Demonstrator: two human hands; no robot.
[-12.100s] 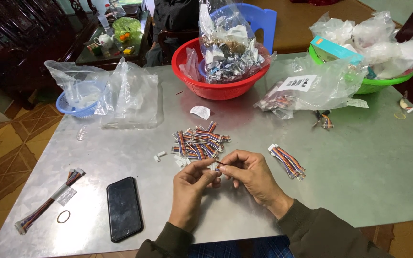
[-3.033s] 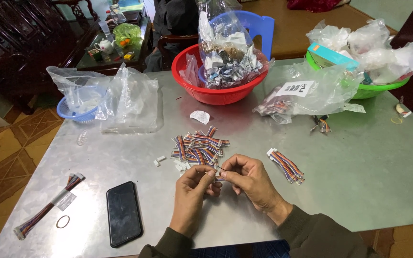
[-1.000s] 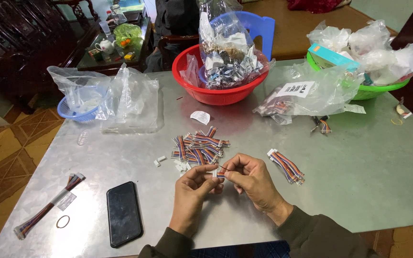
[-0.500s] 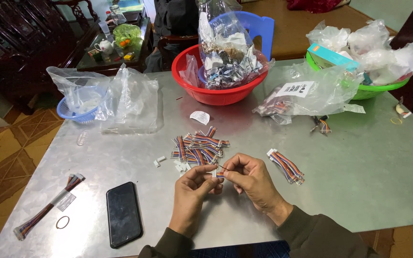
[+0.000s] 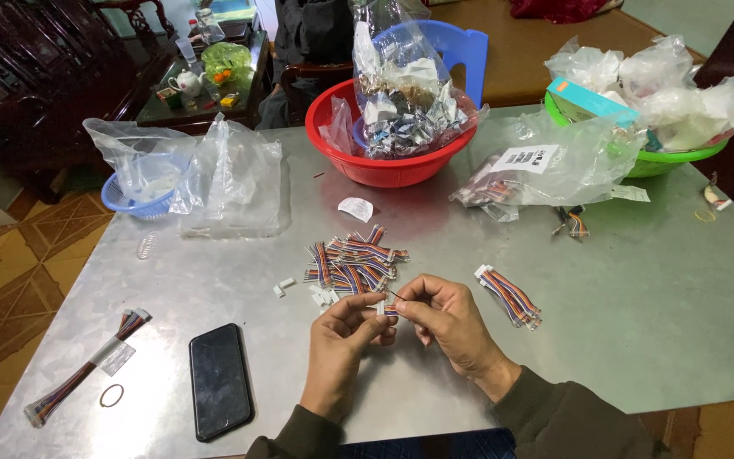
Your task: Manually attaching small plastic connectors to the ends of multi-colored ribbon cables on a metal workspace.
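Short rainbow wire piece (image 5: 386, 309) pinched between left hand (image 5: 343, 337) and right hand (image 5: 446, 324), both closed on it, just below the pile of coloured wires (image 5: 352, 262), black phone (image 5: 220, 379) lower left of pile, 1 wire bundle (image 5: 510, 296) right of pile.

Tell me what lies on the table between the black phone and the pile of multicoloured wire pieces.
In the head view, two small white connector pieces lie between the black phone and the pile of multicoloured wire pieces; otherwise it is bare metal table.

Dull brushed-metal table (image 5: 656, 289), glossy plastic bowl (image 5: 384, 170)
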